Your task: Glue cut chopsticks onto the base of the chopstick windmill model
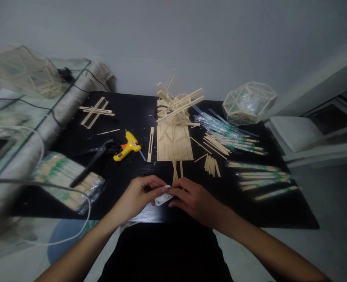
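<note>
Near the front edge of the table, a small white oblong object (pixel 163 198) with dark marks is between my hands; its kind is not clear. My left hand (pixel 145 192) grips it with thumb and fingers from the left. From the right, the bent fingers of my right hand (pixel 189 195) close on its other end. Just beyond, a few pale wooden chopsticks (pixel 181 169) poke out from under a flat chopstick panel (pixel 175 147). A chopstick structure (pixel 180 107) stands at the panel's far end. The yellow hot glue gun (pixel 129 146) lies to the left.
Black pliers-like tool (pixel 93 156) and packed chopsticks (pixel 61 178) lie left on the black table (pixel 126 113). Loose sticks (pixel 212 165) and opened packets (pixel 261 178) cover the right side. A geometric stick frame (pixel 249 102) stands at back right. A white cable (pixel 86 219) loops at left.
</note>
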`<state>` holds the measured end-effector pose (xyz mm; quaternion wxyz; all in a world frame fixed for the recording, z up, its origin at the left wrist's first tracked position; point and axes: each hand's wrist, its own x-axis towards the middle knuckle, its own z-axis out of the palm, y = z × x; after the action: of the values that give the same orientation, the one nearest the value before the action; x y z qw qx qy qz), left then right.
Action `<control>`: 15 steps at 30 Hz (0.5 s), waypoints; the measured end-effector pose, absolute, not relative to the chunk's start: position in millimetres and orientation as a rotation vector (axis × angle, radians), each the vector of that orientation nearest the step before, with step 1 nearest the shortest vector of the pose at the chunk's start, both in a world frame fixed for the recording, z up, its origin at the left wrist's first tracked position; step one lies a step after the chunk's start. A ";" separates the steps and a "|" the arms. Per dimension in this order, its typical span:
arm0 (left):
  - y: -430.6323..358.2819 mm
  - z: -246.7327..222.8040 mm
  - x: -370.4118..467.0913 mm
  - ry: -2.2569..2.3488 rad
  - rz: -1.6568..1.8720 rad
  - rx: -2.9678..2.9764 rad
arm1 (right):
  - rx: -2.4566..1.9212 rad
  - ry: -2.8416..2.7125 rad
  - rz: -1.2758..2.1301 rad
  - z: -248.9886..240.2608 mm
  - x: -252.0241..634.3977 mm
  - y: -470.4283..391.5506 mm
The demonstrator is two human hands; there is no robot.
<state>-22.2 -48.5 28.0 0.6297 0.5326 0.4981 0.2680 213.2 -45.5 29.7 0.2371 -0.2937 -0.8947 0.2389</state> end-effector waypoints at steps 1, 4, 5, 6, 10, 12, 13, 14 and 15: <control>-48.0 27.9 -22.2 1.137 0.607 1.214 | -0.803 -2.451 0.664 29.7 214.0 -45.7; -47.3 27.1 -20.9 1.122 0.599 1.195 | -0.813 -2.478 0.650 28.6 215.5 -46.7; -47.4 26.7 -20.1 1.116 0.601 1.188 | -0.819 -2.489 0.653 27.9 215.4 -46.9; -47.6 26.4 -19.2 1.114 0.606 1.185 | -0.823 -2.501 0.660 27.2 215.1 -47.0; -47.8 27.7 -17.3 1.129 0.623 1.198 | -0.816 -2.530 0.692 29.2 212.1 -44.5; -47.0 30.1 -17.9 1.132 0.617 1.199 | -0.800 -2.488 0.737 37.4 213.3 -41.5; -46.4 31.4 -18.5 1.123 0.608 1.192 | -0.795 -2.438 0.786 43.9 215.9 -39.6; -45.6 32.6 -19.3 1.110 0.599 1.182 | -0.793 -2.361 0.844 52.0 220.0 -37.7; -44.9 33.4 -20.0 1.099 0.588 1.174 | -0.809 -2.271 0.920 60.9 225.7 -35.7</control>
<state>-20.0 -44.9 33.4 0.6555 0.5177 0.4847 0.2596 225.7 -35.7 60.9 0.2770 -0.3013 -0.8457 0.3426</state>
